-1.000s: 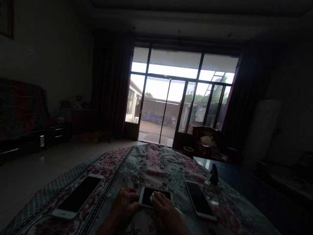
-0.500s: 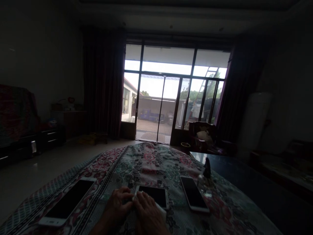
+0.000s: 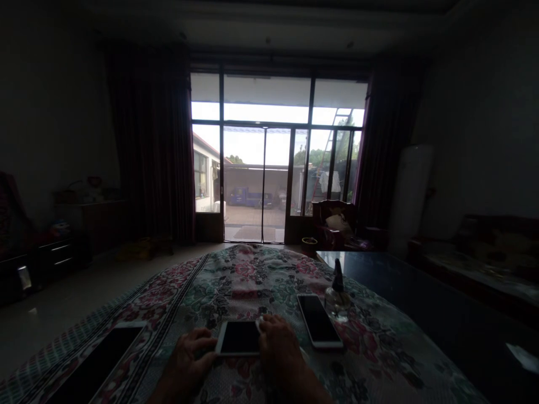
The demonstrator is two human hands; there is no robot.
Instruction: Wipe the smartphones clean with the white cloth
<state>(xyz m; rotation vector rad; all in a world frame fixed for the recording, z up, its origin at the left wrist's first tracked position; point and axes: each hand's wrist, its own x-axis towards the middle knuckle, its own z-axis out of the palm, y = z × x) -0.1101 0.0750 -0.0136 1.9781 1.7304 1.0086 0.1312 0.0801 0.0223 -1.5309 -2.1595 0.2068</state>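
Note:
A white-framed smartphone (image 3: pixel 240 338) with a dark screen lies face up on the flowered cloth, between my hands. My left hand (image 3: pixel 190 353) grips its left edge, thumb and fingers closed against the frame. Over the phone's right end is my right hand (image 3: pixel 278 343), its fingers bent around a white cloth (image 3: pixel 304 354) that is mostly hidden under the hand. To the right lies a second white phone (image 3: pixel 319 321), and beside it stands a clear spray bottle (image 3: pixel 337 300) with a black nozzle. A third phone (image 3: pixel 99 365) rests at the left, cut off by the lower edge.
The flowered cloth (image 3: pixel 248 280) covers the surface before me. A dark glossy tabletop (image 3: pixel 391 280) adjoins it at the right. Farther off are a wooden chair (image 3: pixel 334 221) with a cushion, glass doors (image 3: pixel 244 191) and dark curtains (image 3: pixel 151 146). The room is dim.
My right hand has slid with the white cloth from the phone's left side to its right end. The phone now lies straighter. The camera view has turned right and levelled.

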